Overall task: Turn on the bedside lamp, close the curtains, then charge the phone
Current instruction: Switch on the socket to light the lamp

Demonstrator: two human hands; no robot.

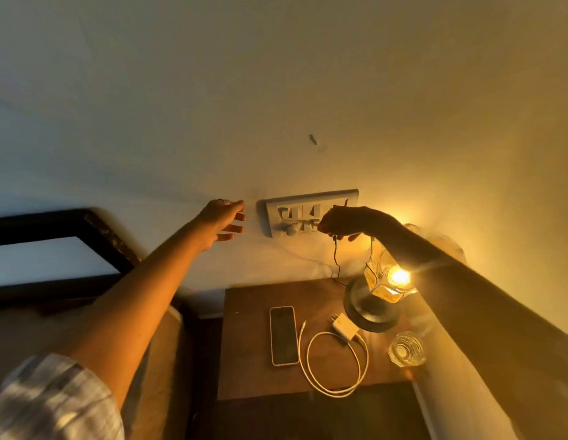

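Your right hand (343,222) pinches the lamp's cord (336,258) at the switch plate (308,211); left hand (224,222) open beside it. Lamp (384,281) lit under your right forearm; phone (284,335) & charger (344,327) lie well below both hands.

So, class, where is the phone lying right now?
In the head view, the phone lies flat on the bedside table, left of the coiled charger cable, unplugged.

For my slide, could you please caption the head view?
Right hand at white wall switch panel; glass bedside lamp glows.
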